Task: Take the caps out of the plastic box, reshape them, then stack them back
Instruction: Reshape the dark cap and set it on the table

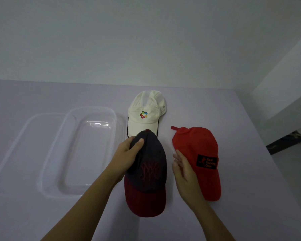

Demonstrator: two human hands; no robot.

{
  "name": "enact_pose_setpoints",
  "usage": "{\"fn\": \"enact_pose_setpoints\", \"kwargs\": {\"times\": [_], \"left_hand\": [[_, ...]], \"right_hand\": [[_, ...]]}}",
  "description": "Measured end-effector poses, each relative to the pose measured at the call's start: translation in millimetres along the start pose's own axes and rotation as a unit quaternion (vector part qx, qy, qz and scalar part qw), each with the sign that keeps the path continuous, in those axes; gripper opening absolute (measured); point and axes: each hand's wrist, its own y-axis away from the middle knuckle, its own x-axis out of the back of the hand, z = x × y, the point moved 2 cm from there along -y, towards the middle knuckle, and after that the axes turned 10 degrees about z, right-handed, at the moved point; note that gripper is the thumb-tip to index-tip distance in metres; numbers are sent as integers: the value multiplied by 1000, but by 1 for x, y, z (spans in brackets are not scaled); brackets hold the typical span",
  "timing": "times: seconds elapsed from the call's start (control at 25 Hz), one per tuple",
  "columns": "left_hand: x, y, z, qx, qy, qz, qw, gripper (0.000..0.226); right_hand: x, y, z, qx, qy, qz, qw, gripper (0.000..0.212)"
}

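3 caps lie on the table (250, 188), all outside the clear plastic box (49, 159), which sits on the left. The left hand (129, 153) grips the dark blue cap (151, 171) at the back of its round top, with the thumb on top. This cap's dark red brim points toward the person. The right hand (182, 171) has straight fingers and holds nothing. It is between the blue cap and the red cap (198, 146), just beside the red one. The white cap (146, 108) lies right behind the blue cap

L hand (127, 154) grips navy cap (152, 173) (R hand (182, 171) relaxed).
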Motion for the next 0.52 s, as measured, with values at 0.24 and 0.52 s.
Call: {"fn": "enact_pose_setpoints", "kwargs": {"times": [0.24,0.52], "left_hand": [[-18,-13,-25,23,26,-37,999,27],[-17,-39,-70,0,-163,68,984,36]], "right_hand": [[-35,-45,0,-176,-144,-111,967,19],[-47,-57,42,-217,-39,-57,974,9]]}}
